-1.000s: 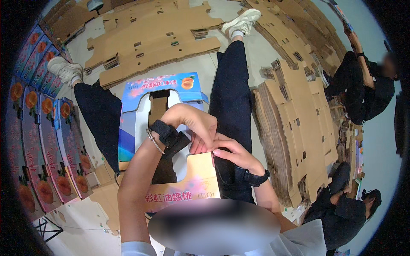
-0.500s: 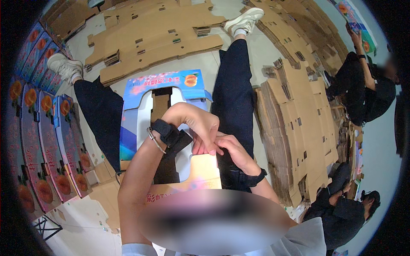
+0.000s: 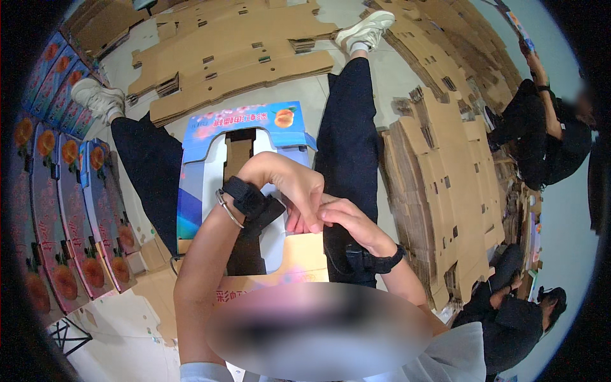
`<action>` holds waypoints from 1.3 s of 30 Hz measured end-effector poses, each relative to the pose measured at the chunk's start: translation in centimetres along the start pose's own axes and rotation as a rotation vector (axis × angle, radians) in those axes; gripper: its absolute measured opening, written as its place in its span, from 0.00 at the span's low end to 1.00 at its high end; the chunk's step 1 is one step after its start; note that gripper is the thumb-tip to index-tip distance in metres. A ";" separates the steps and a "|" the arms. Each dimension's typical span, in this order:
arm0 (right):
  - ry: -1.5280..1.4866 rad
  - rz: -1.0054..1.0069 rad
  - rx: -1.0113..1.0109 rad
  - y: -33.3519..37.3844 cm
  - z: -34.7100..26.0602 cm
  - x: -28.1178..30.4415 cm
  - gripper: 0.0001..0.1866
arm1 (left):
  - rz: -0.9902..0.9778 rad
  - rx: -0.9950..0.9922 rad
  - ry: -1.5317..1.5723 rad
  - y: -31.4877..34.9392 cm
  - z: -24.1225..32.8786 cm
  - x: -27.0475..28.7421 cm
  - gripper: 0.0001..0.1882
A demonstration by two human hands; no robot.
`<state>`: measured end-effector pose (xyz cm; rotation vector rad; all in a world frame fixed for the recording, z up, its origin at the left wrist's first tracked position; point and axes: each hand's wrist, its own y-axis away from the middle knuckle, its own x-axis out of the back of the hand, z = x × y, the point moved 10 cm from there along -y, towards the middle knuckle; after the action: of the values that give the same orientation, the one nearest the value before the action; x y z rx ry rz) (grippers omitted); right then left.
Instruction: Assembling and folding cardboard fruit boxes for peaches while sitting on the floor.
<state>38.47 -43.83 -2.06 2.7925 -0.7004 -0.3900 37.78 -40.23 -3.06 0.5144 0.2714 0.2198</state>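
Between my legs stands a printed fruit carton (image 3: 251,118), blue at the far end and orange-pink at the near end, with its top partly open and white inner faces showing. My left hand (image 3: 294,188) arches across the opening, fingers pinched on the carton's right side by the near corner flap (image 3: 304,251). My right hand (image 3: 353,224) meets it from outside, its bent fingertips at the same edge. The two hands' fingertips nearly touch. Just what the fingers grip at the edge is partly hidden.
Flat brown cardboard blanks (image 3: 235,60) lie stacked ahead, with another tall stack (image 3: 439,191) to my right. Printed cartons (image 3: 70,210) stand in rows on the left. Two other people sit at the right; one lifts a printed panel (image 3: 520,32). A black wire stand (image 3: 69,337) is at lower left.
My hands stay at the same edge; the right wrist has shifted slightly outward. At the far right, the co-worker's printed panel has turned nearly edge-on.
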 end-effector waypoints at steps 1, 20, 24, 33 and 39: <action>-0.003 -0.016 -0.013 -0.1 0.1 -0.2 0.14 | -0.008 -0.030 0.046 0.1 0.2 -0.1 0.20; 0.212 0.008 0.256 0.2 -2.5 -1.6 0.14 | -0.056 -0.223 0.154 0.9 -0.2 0.3 0.15; 0.320 0.044 0.327 0.0 -3.2 -2.0 0.19 | -0.061 -0.251 0.157 0.7 -0.2 0.8 0.15; 0.807 0.354 0.612 1.5 -6.4 -2.4 0.23 | -0.040 -0.319 0.118 0.2 -1.1 1.8 0.14; 1.042 0.426 0.541 1.5 -6.5 -1.8 0.19 | -0.033 -0.362 0.233 -0.8 -1.1 2.5 0.29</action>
<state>38.28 -43.17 4.81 2.5850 -1.1362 1.3896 39.89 -39.69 -4.89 0.1249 0.4558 0.2904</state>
